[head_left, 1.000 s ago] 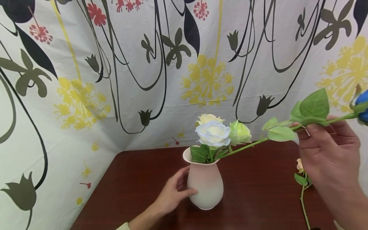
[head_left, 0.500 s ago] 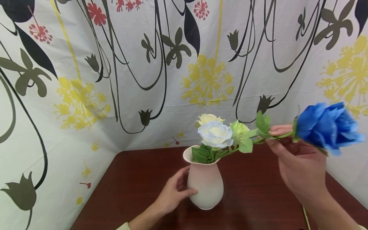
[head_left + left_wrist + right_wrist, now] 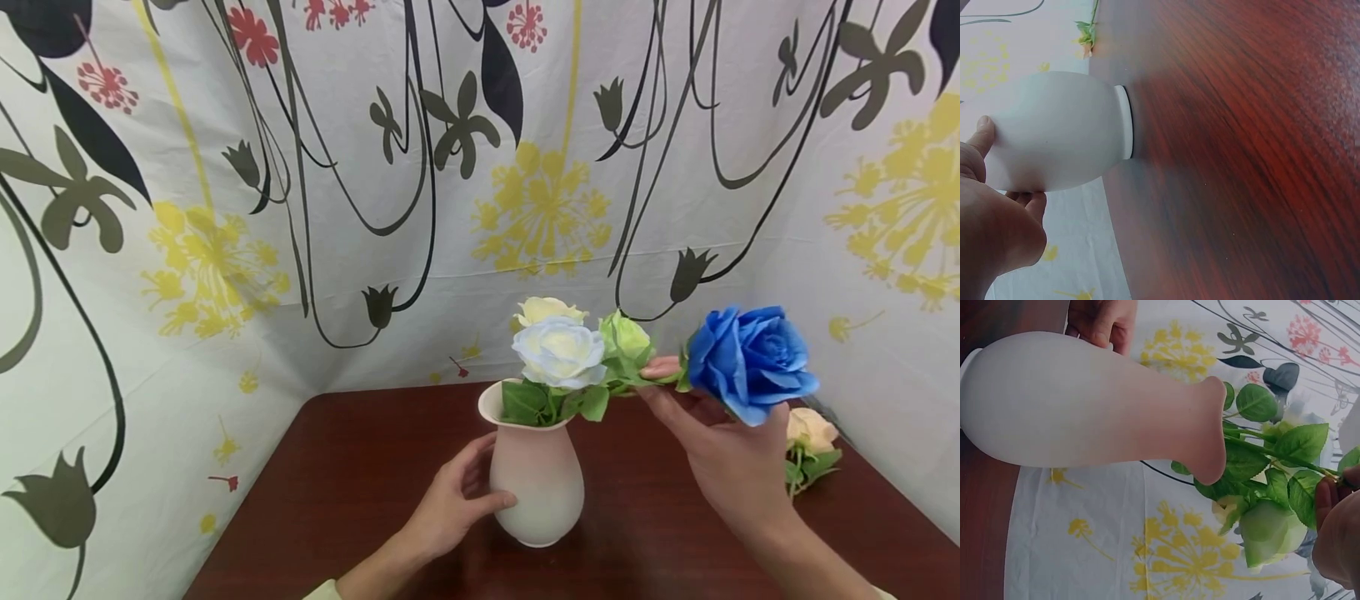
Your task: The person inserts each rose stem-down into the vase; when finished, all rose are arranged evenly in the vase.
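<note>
A pale vase [image 3: 540,492], pinkish toward its flared rim, stands upright on the table. My left hand [image 3: 450,508] grips its side, thumb in front and fingers behind, as the left wrist view also shows with the vase body [image 3: 1066,131]. In my right hand [image 3: 731,462] a blue rose [image 3: 750,362] is pinched by its stem just below the bloom. That stem slants down to the vase mouth, where leaves partly hide it. The vase holds a white-blue rose [image 3: 558,352], a cream rose [image 3: 550,311] and a green rose [image 3: 624,333].
A peach rose [image 3: 812,431] lies on the dark red-brown table [image 3: 360,467] at the right, partly behind my right wrist. Patterned white cloth [image 3: 420,250] with flower prints hangs behind and at both sides of the table.
My right hand has moved left and slightly down toward the vase, bringing the blue rose fully into view and its leaves to the rim. The left hand and vase have stayed put.
</note>
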Available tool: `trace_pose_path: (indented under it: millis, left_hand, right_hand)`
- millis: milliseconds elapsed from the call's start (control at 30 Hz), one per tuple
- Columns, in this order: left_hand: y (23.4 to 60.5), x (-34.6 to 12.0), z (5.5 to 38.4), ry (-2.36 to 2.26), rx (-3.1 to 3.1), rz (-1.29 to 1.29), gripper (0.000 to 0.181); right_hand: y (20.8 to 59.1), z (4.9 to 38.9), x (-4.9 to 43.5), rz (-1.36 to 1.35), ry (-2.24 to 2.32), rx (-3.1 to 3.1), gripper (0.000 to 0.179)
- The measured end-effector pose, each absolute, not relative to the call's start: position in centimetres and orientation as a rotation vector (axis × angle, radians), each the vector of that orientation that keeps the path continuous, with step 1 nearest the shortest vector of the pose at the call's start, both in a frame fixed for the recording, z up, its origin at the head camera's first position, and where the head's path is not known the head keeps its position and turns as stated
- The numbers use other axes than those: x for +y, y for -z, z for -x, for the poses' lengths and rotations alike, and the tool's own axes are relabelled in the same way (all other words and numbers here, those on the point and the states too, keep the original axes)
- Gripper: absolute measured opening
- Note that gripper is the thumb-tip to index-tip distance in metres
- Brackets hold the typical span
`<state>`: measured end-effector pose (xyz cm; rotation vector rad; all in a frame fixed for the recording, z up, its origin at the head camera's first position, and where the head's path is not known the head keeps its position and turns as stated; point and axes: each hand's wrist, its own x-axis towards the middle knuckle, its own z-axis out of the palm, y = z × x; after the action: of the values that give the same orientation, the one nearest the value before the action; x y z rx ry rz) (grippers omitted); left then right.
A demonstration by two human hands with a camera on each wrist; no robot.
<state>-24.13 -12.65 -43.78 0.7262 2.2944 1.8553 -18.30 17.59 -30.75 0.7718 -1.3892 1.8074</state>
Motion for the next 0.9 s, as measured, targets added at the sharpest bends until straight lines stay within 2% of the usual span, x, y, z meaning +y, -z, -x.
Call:
trace_pose_path:
  millis: [267, 433, 600, 900]
  left_hand:
    - [43.7, -12.8, 24.2, -1.854, 2.293, -0.728, 0.072]
    - [43.8, -12.8, 24.2, -1.854, 2.296, -0.729, 0.072]
    - [44.0, -12.8, 24.2, -1.848, 2.294, -0.734, 0.073]
    - [43.8, -12.6, 24.1, -1.848, 2.281, -0.723, 0.072]
  right_hand:
    - [30.2, 17.5, 16.7, -0.516, -1.807, -1.542, 0.043]
    - [30.3, 18.2, 16.3, -0.515, -1.697, -1.618, 0.041]
    - [31.7, 19.3, 15.8, -0.549, -1.433, -1.82, 0.033]
    - [32.3, 18.8, 15.4, -0.466, -1.4, -1.934, 0.028]
